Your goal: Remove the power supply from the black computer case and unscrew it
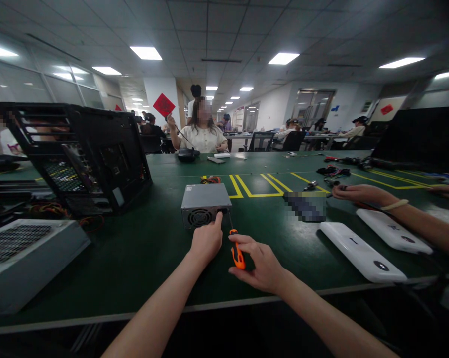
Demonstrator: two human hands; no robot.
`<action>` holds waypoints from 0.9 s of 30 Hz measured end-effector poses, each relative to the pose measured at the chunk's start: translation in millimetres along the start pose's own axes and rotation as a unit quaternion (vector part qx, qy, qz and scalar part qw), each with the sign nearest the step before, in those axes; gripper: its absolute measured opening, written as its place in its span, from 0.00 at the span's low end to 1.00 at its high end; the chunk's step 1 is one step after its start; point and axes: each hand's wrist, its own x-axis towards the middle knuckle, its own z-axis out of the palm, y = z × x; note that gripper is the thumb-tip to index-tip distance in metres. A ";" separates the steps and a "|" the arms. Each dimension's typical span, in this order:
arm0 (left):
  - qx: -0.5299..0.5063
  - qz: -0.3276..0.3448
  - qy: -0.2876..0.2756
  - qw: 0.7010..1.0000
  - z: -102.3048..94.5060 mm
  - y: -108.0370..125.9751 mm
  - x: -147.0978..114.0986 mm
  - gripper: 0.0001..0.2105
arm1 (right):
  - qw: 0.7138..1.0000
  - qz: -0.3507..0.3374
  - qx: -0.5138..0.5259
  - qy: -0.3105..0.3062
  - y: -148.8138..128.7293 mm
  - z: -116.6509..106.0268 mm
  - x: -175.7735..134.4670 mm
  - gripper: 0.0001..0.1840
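Note:
A grey computer power supply (pixel 206 195) rests on the green table in front of me, its round fan grille facing my side. The outstretched index finger of my left hand (pixel 208 240) touches its front right part by the dark socket. The other fingers of that hand look curled, with nothing visible in them. In my right hand (pixel 259 261) is an orange and black screwdriver (pixel 238 253), gripped between thumb and fingers. The thin shaft points up at the right front edge of the power supply. I cannot make out exactly where its tip sits.
On the left stand a black computer case (pixel 108 154) and a second power supply (pixel 34 258). White devices (pixel 362 251) lie at right beside another person's hand (pixel 358 194). Cables (pixel 334 170) lie farther back. A person (pixel 204 134) sits across the table.

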 end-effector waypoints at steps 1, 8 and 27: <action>-0.001 -0.001 0.000 1.000 0.1 -0.1 0.0 0.23 | 1.000 0.003 0.005 -0.007 0.1 -0.2 0.5 0.23; -0.001 0.010 0.001 1.000 0.8 -2.0 -0.7 0.23 | 0.997 -0.031 -0.050 -0.049 -4.7 -5.6 4.8 0.21; -0.006 0.006 0.002 1.000 3.9 -3.1 1.4 0.24 | 1.000 -0.008 -0.015 0.004 -1.3 -0.9 1.9 0.21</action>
